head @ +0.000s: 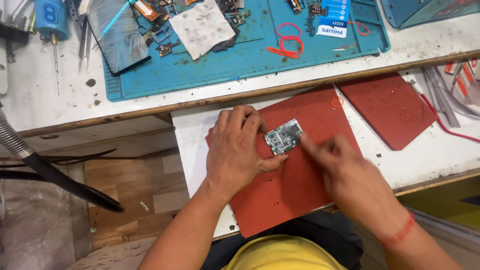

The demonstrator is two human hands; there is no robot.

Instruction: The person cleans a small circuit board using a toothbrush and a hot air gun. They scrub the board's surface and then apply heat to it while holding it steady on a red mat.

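Observation:
A small green circuit board (pixel 284 136) lies on a red mat (pixel 290 185) on a pull-out white shelf. My left hand (pixel 237 147) rests palm down on the mat and pinches the board's left edge between thumb and fingers. My right hand (pixel 345 172) is blurred; its index finger points at the board's right edge and touches or nearly touches it. I cannot tell whether that hand holds anything. A red thread band sits on my right wrist.
A second red mat (pixel 390 107) lies to the right. A blue work mat (pixel 240 55) above holds a phone screen (pixel 117 35), a stained paper (pixel 202 25), small parts and orange rubber bands (pixel 287 44). Tweezers (pixel 84 42) and a blue tool (pixel 52 22) lie at upper left. A black hose (pixel 50 172) crosses the left.

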